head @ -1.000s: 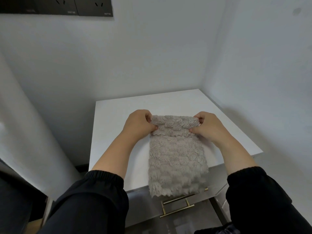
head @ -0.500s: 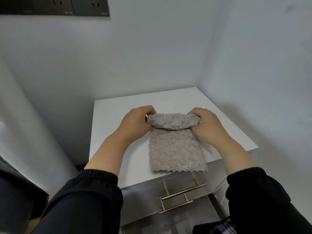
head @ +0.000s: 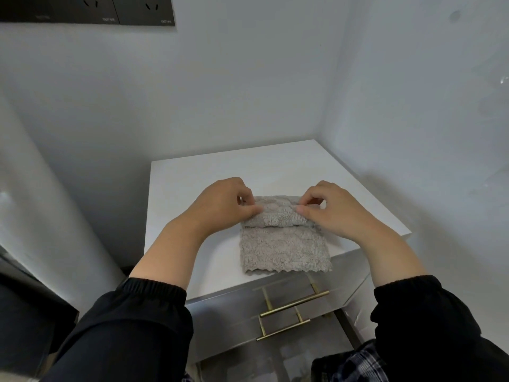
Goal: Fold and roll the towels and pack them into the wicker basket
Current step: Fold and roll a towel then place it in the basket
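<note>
A fluffy grey towel lies on the white tabletop, its far end wound into a roll and its near part flat, reaching to the table's front edge. My left hand pinches the roll's left end with thumb and curled fingers. My right hand pinches the roll's right end the same way. No wicker basket is in view.
The table stands in a corner between white walls at the back and right. Below its front edge are grey drawers with two brass bar handles. Dark wall sockets sit high on the back wall.
The roll has grown and moved towards me, so the flat part is shorter and no longer hangs over the front edge. Both hands shifted with it and regripped the roll's ends.
</note>
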The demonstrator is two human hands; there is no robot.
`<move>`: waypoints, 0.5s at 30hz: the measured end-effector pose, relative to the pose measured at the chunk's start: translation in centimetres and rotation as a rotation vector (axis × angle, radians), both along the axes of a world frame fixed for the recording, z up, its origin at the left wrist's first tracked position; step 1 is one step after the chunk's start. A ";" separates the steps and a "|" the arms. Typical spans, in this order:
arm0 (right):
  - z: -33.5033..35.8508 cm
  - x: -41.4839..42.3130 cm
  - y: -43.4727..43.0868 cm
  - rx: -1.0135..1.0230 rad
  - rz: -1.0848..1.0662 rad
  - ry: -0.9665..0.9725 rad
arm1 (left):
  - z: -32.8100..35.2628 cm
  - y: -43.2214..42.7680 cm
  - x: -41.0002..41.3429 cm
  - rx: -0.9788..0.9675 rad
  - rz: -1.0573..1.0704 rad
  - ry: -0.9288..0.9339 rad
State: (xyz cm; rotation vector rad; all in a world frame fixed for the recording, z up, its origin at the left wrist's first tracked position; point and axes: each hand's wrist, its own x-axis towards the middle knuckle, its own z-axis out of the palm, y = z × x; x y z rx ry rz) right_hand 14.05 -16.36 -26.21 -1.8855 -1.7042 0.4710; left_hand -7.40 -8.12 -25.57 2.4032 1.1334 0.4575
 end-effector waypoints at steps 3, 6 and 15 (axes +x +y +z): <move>-0.3 -0.1 0.2 -0.050 -0.017 0.013 | -0.4 0.1 0.2 0.002 -0.001 0.027; -0.5 0.1 0.4 -0.082 -0.027 0.027 | -0.8 0.4 0.2 -0.042 0.013 0.002; -0.5 1.1 0.4 -0.265 0.063 0.207 | -1.2 0.8 0.2 -0.244 0.062 0.010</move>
